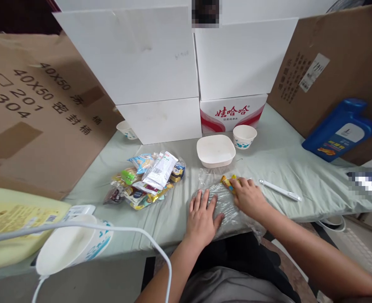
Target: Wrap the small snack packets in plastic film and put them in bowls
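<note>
A clear plastic bag lies flat on the pale green cloth near the table's front edge. My left hand rests flat on the bag's left part, fingers stretched out. My right hand lies on the bag's right part with its fingertips closed on a small yellow-orange snack packet at the bag's far end.
A pile of snack packets lies left of the bag. A white square bowl, a paper cup and a white pen-like tool lie beyond. Cardboard boxes wall the back and sides. A blue jug stands right, a yellow bottle left.
</note>
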Available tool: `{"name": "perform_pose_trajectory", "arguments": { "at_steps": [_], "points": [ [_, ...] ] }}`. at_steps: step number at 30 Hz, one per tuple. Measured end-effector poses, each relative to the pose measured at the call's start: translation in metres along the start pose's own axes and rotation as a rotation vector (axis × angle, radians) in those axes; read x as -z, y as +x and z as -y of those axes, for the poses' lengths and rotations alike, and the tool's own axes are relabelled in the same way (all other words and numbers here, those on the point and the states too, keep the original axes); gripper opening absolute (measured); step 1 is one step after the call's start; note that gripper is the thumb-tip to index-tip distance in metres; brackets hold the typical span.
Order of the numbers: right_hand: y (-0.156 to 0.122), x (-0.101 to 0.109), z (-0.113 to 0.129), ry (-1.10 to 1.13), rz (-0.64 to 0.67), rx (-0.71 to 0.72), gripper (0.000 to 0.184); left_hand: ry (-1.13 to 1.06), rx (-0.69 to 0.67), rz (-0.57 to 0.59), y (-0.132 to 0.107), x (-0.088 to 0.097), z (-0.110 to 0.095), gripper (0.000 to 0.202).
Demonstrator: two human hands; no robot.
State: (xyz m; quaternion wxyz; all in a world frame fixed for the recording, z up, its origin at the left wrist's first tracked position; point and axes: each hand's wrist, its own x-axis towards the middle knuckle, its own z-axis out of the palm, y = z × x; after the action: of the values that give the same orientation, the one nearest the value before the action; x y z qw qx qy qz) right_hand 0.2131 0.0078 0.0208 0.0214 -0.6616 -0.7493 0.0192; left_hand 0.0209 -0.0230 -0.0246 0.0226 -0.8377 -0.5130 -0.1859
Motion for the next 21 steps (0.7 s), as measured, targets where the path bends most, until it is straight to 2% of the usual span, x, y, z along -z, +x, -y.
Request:
{"name": "perform_pose_trajectory", "arguments": {
  "at_steps": [4, 7, 10, 12, 13, 15, 17, 19, 21],
  "points": [
    [0.014, 0.002, -0.036, -0.020, -0.005, -0.015, 0.055, 0.005, 0.024, 0.020, 0.000, 0.003, -0.002, 0.052],
    [0.022, 0.017, -0.050, 0.059, -0.031, -0.017, 0.058, -0.005, 0.053, 0.035, 0.000, 0.005, -0.004, 0.050],
    [0.043, 0.049, -0.049, 0.183, -0.257, -0.067, 0.060, -0.007, 0.059, 0.037, 0.000, 0.005, -0.004, 0.051],
    [0.069, 0.073, -0.043, 0.221, -0.415, -0.017, 0.062, -0.007, 0.064, 0.041, 0.000, 0.005, -0.004, 0.051],
    [0.085, 0.083, -0.038, 0.229, -0.447, 0.040, 0.063, -0.007, 0.069, 0.046, 0.000, 0.004, -0.004, 0.051],
    [0.116, 0.096, -0.027, 0.217, -0.435, 0.146, 0.062, -0.009, 0.079, 0.059, 0.000, 0.004, -0.004, 0.052],
    [0.138, 0.097, -0.016, 0.183, -0.364, 0.252, 0.060, -0.009, 0.094, 0.067, 0.000, 0.004, -0.004, 0.052],
    [0.140, 0.087, -0.006, 0.166, -0.313, 0.330, 0.050, -0.006, 0.109, 0.070, -0.001, 0.004, -0.005, 0.053],
    [0.119, 0.072, 0.000, 0.231, -0.254, 0.434, 0.039, -0.004, 0.119, 0.074, -0.001, 0.004, -0.007, 0.054]
  ]
}}
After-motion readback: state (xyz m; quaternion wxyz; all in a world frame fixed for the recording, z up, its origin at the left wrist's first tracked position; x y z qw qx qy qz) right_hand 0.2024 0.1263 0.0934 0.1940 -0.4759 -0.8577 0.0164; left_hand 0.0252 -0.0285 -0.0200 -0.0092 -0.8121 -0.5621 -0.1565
